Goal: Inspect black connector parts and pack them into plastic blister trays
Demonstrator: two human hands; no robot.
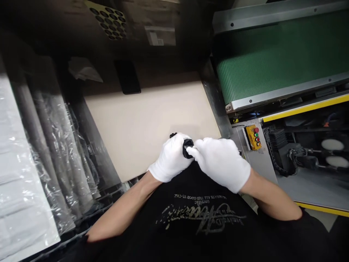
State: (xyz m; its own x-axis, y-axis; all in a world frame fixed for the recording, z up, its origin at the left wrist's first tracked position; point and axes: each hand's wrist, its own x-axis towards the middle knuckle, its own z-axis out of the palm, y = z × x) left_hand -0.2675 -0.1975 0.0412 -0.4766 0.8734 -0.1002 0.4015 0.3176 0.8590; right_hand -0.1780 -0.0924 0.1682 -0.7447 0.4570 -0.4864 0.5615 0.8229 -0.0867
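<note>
My left hand [173, 156], in a white glove, is wrapped round a small black part [187, 148] with a round, hollow-looking end. A dark knobbed bit of something shows just past its knuckles. My right hand [219, 160], also white-gloved, has its fingers pinched together at the opening of the black part. Whatever those fingertips may hold is too small to make out. Both hands are close together above the near edge of a pale board [152, 120], in front of my black shirt.
A black phone [127, 77] lies at the board's far edge, near a crumpled white cloth [85, 69]. Plastic-wrapped sheets [27, 156] are at left. A green conveyor [280, 54] and a yellow button box [253, 137] stand at right. Round stickers [110, 22] lie at the back.
</note>
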